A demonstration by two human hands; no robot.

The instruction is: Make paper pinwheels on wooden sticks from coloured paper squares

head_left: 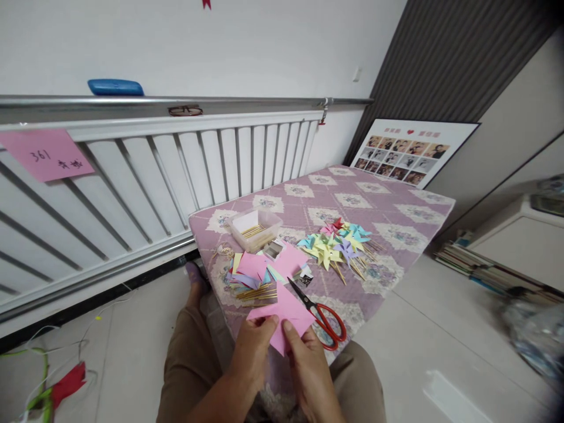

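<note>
Between both hands is a pink paper square (284,314) with slits cut in from its corners, held above the table's near edge. My left hand (255,343) pinches its left side between thumb and fingers. On the lower right part, my right hand (306,349) grips the paper with the thumb on top. Red-handled scissors (324,320) lie just right of the paper, blades pointing away to the left. Cut pink sheets (286,261) and a fanned pile of coloured paper (247,270) lie beyond it, with thin wooden sticks (259,294) beside them.
Several finished paper pinwheels (328,249) lie in a bunch on the patterned tablecloth (352,200). A clear plastic box (264,235) holds more sticks. A white radiator (247,155) runs along the table's far left side. A photo board (409,150) leans at the back.
</note>
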